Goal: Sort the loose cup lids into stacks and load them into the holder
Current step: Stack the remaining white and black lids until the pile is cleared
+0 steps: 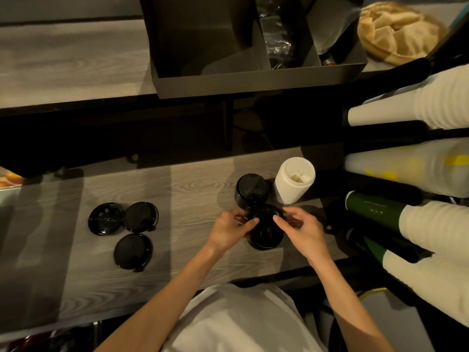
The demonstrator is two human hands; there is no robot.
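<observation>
Both hands grip one black lid stack (266,228) at the desk's near right. Left hand (229,231) fingers (251,221) curl onto the stack's left rim; right hand (303,231) fingers (279,221) pinch the right rim, thumbs on the top edge. Stack stands on the desk (177,189), top tilted a bit.

Just behind it: a second black stack (251,190), touching or nearly touching, can't tell. Right of that, a white lid stack (295,180).

Three loose black lids (127,231) lie flat well to the left, two upper ones overlapping at the edges.

The holder (253,72), a dark divided box, sits on the shelf above; left bay looks unfilled.

Handling guess: thin plastic, very light, glossy so likely slippery; a nested stack can shear sideways. Squeeze from opposite sides low and high, not by the top lid alone.

Cup tubes (418,107) at right.
</observation>
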